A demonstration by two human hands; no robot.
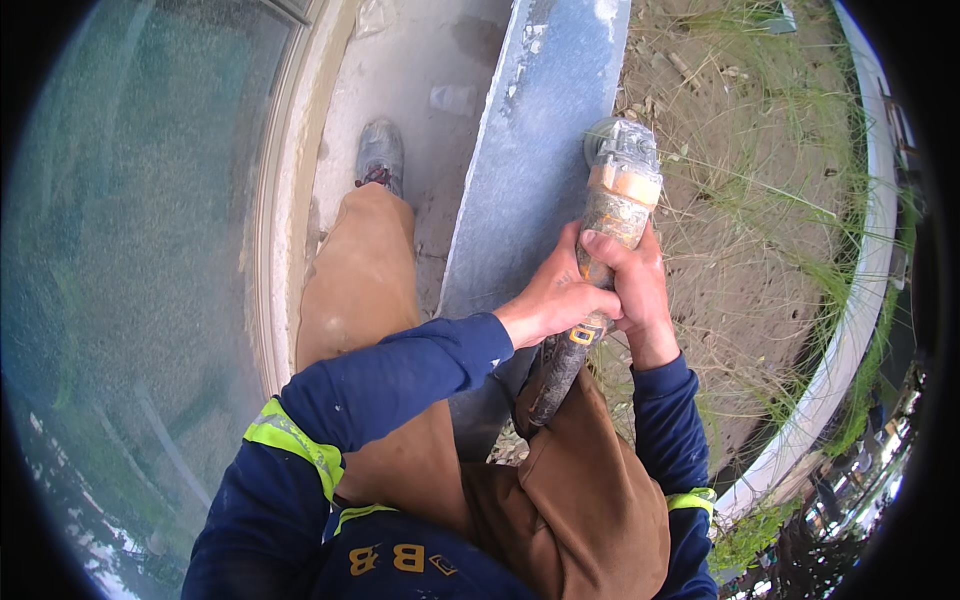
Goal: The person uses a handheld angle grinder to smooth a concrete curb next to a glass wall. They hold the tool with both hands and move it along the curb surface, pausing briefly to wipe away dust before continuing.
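Both my hands are wrapped round an angle grinder [618, 205], whose dusty, yellowish body runs from its grey head at the top down to a dark tail end near my knee. My left hand [562, 290] grips the body from the left side. From the right, my right hand [638, 285] clasps it with the thumb laid over the top. The grinder's head rests at or just above the right edge of a long blue-grey stone slab [530, 150]; whether its disc touches the slab cannot be made out.
To the left stands a large glass pane [150, 220] in a pale frame [275, 200]. My shoe [381, 150] is on the concrete strip [440, 60] between frame and slab. Right of the slab lies a soil bed [730, 280] with long grass, bounded by a curved white curb [870, 260].
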